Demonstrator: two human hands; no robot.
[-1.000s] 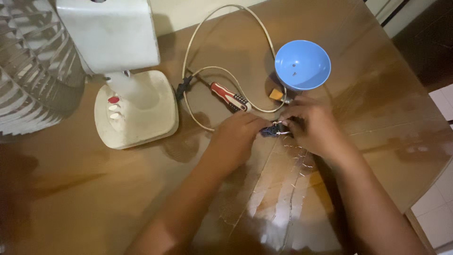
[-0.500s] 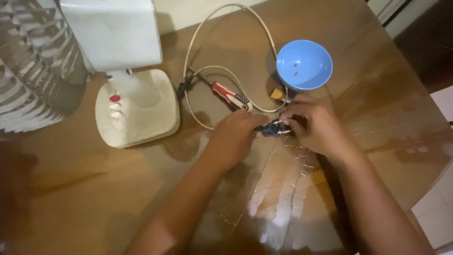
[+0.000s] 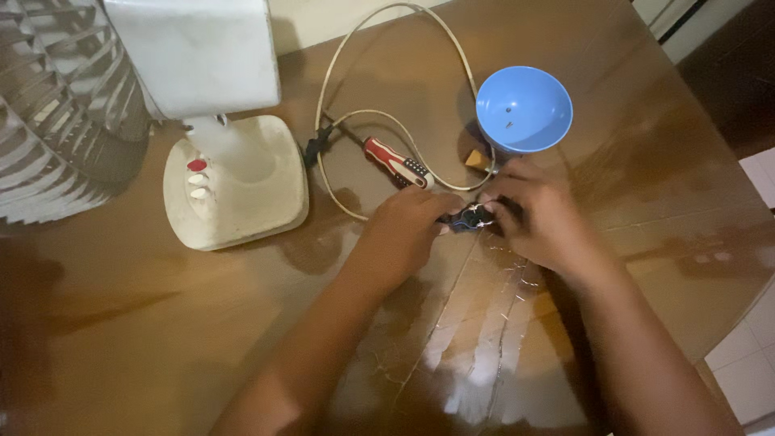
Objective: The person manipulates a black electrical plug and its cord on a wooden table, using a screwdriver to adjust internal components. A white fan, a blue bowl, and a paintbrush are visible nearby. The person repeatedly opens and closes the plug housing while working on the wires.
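Little has shifted since earlier: both hands, left hand (image 3: 404, 230) and right hand (image 3: 537, 218), pinch the small dark plug (image 3: 467, 218) between them, just below the blue bowl (image 3: 523, 109).

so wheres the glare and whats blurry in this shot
Head view: a bright patch of glare lies on the brown table just below the hands, showing its cracked film. The left hand and right hand are slightly soft, so the small dark part pinched between them is hard to make out. The left side looks dimmer.
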